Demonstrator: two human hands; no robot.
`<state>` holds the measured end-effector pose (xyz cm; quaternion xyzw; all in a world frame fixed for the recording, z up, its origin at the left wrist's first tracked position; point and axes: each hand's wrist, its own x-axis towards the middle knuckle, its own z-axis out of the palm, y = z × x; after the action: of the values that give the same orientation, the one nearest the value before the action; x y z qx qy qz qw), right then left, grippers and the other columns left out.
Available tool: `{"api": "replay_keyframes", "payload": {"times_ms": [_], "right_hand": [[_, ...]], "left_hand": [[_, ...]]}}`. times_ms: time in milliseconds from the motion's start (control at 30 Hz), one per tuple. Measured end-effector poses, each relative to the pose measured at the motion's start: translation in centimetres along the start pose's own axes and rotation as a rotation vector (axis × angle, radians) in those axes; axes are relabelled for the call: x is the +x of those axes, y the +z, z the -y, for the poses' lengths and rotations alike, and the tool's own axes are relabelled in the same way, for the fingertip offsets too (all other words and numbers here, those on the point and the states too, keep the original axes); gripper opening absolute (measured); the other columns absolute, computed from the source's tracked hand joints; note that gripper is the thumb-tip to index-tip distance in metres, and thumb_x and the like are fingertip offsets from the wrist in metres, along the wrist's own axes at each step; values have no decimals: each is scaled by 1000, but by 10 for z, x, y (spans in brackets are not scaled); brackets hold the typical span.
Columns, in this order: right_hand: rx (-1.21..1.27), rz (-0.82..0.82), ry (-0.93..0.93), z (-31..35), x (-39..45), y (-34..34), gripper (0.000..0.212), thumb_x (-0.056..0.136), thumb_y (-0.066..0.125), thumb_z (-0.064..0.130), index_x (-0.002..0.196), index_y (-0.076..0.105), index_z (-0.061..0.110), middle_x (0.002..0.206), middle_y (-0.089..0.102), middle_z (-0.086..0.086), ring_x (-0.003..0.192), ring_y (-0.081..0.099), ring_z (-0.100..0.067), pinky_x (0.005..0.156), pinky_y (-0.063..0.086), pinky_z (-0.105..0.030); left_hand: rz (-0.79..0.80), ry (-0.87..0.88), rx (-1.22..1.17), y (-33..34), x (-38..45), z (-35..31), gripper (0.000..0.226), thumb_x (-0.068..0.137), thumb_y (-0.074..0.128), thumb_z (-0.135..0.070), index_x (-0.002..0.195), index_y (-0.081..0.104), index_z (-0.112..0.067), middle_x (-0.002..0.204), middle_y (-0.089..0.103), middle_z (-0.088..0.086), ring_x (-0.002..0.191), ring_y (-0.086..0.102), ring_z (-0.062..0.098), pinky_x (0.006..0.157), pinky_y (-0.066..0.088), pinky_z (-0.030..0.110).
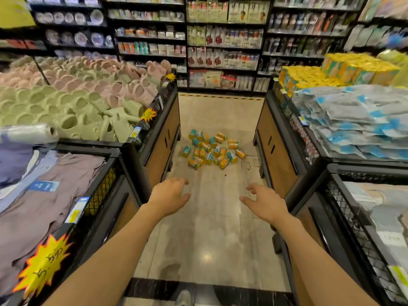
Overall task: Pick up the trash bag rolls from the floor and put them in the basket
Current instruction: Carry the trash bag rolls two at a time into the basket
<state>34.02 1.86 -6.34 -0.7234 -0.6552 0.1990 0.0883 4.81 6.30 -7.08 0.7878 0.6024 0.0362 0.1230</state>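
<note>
Several yellow-and-teal trash bag rolls (212,150) lie scattered in a heap on the tiled aisle floor, between two display bins. More of the same rolls are stacked in the basket bin (278,89) at the far right of the aisle. My left hand (169,196) and my right hand (262,200) reach forward over the floor, well short of the heap. Both hold nothing, with fingers loosely spread and slightly curled.
A bin of green and pink slippers (88,102) lines the left side, with folded clothes (44,195) in the bin nearer me. Blue-grey packets (357,120) fill the right bin. Stocked shelves (225,45) close the aisle's far end. A shoe (183,298) shows at the bottom edge.
</note>
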Motion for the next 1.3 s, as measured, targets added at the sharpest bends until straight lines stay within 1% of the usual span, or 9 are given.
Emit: {"api": "replay_keyframes", "payload": {"times_ms": [233, 367, 433, 600, 733, 900, 1033, 1167, 1300], "right_hand": [[38, 40, 13, 17, 107, -2, 56, 95, 56, 58, 141, 50, 25, 136, 61, 2, 120, 59, -19, 91, 51, -38], [91, 65, 65, 38, 179, -4, 58, 94, 59, 58, 141, 50, 24, 136, 61, -2, 120, 59, -19, 88, 49, -33], [133, 67, 86, 49, 211, -8, 59, 94, 61, 55, 142, 50, 23, 137, 61, -4, 122, 59, -20, 89, 48, -32], [229, 51, 131, 64, 289, -17, 60, 93, 66, 49, 143, 50, 21, 138, 61, -4, 124, 59, -21, 95, 47, -34], [264, 64, 142, 55, 355, -20, 61, 93, 68, 45, 145, 49, 19, 141, 60, -6, 127, 57, -22, 99, 47, -36], [185, 106, 138, 29, 454, -17, 60, 94, 65, 49, 144, 49, 21, 141, 60, -5, 128, 58, -21, 95, 47, -34], [86, 151, 93, 3, 545, -18, 60, 93, 63, 54, 142, 51, 22, 138, 62, -2, 122, 61, -21, 92, 50, -35], [-109, 240, 21, -4, 627, -24, 60, 94, 56, 60, 142, 51, 24, 131, 66, -1, 118, 61, -21, 89, 52, -34], [-211, 336, -47, 0, 702, -26, 60, 95, 52, 61, 143, 48, 25, 139, 60, 0, 126, 58, -23, 93, 49, -36]], "left_hand": [[22, -55, -132, -2, 104, 36, 49, 95, 56, -49, 137, 50, -27, 133, 61, -4, 121, 57, 18, 93, 54, 42], [41, -112, -230, -4, 177, 60, 49, 95, 57, -49, 137, 49, -24, 128, 61, -2, 117, 59, 20, 90, 53, 40], [49, -123, -257, -7, 209, 69, 49, 95, 56, -50, 136, 49, -25, 128, 61, -1, 117, 58, 22, 91, 53, 42], [42, -126, -215, -11, 286, 82, 51, 95, 55, -50, 138, 49, -24, 130, 63, 2, 116, 61, 24, 90, 54, 42], [99, -88, -128, -7, 349, 83, 50, 97, 52, -49, 140, 48, -23, 136, 60, 3, 120, 59, 25, 93, 52, 42], [187, -63, -64, 2, 443, 85, 47, 98, 51, -48, 137, 48, -22, 133, 60, 3, 119, 60, 26, 90, 53, 41], [253, -117, -31, 5, 525, 84, 47, 96, 51, -50, 133, 48, -22, 127, 62, 5, 115, 61, 28, 89, 54, 43], [292, -154, -8, -3, 596, 84, 45, 96, 50, -49, 129, 50, -19, 121, 64, 6, 111, 61, 29, 87, 55, 44], [333, -200, -16, -3, 662, 92, 43, 96, 50, -47, 129, 52, -19, 118, 66, 7, 107, 64, 30, 82, 56, 41]]}}
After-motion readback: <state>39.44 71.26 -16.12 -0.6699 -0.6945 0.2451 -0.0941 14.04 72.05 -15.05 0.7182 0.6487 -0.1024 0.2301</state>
